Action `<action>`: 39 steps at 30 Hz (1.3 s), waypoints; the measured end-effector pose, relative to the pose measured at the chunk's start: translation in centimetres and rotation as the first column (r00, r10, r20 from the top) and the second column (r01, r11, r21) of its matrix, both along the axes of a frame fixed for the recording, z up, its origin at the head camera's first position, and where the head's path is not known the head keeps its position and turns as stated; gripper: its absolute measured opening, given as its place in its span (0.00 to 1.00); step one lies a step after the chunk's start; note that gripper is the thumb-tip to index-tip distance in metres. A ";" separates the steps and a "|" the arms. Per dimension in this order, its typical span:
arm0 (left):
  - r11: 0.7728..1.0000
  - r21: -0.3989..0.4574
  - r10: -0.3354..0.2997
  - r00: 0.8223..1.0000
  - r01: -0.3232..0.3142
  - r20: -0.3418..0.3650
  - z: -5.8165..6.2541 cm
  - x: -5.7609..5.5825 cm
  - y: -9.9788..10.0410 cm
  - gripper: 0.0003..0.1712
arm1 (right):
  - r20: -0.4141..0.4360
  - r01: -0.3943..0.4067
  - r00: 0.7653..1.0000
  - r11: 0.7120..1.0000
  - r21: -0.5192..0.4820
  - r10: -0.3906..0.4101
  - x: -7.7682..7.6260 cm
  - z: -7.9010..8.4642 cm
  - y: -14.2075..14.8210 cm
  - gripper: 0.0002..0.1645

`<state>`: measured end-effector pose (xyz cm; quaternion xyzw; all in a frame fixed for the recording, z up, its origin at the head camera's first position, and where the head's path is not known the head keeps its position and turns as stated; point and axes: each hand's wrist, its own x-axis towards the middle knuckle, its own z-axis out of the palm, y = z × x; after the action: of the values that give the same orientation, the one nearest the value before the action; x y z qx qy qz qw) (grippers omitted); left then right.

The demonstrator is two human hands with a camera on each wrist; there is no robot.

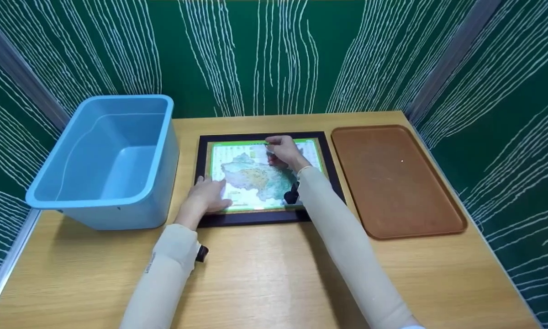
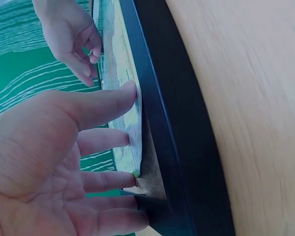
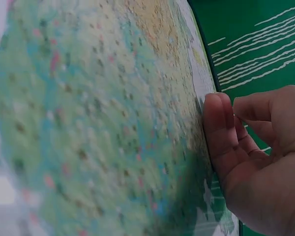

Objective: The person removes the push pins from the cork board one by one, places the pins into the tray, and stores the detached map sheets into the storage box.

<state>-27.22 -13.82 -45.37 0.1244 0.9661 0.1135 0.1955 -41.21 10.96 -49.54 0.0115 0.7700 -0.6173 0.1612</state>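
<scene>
A glossy printed map (image 1: 251, 176) lies inside a dark picture frame (image 1: 255, 219), with a strip of brown backing showing round its edges. On the lower left of the frame rests my left hand (image 1: 205, 194), fingers spread, fingertips on the map's edge. In the left wrist view the left thumb (image 2: 113, 103) touches the sheet close to its corner. My right hand (image 1: 285, 151) is at the upper middle of the map, its fingers bent loosely downward. The right wrist view shows its fingertips (image 3: 216, 110) at the map's surface, with no object visible between them.
A deep blue plastic bin (image 1: 166, 146) stands at the left of the wooden table (image 1: 255, 274). To the right of the frame lies a brown tray (image 1: 397, 183). Green panels with white streaks (image 1: 283, 59) close off the back and sides.
</scene>
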 end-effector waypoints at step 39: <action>0.999 -0.001 0.054 0.997 -0.055 -0.055 -1.4 1.6 0.0 0.41 | -0.245 0.154 0.967 0.931 0.331 -0.072 0.5 -0.6 -2.1 0.13</action>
<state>-25.62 -13.85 -46.79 0.1009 0.9743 0.1144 0.1660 -40.71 8.86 -50.13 0.0132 0.8781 -0.4773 0.0309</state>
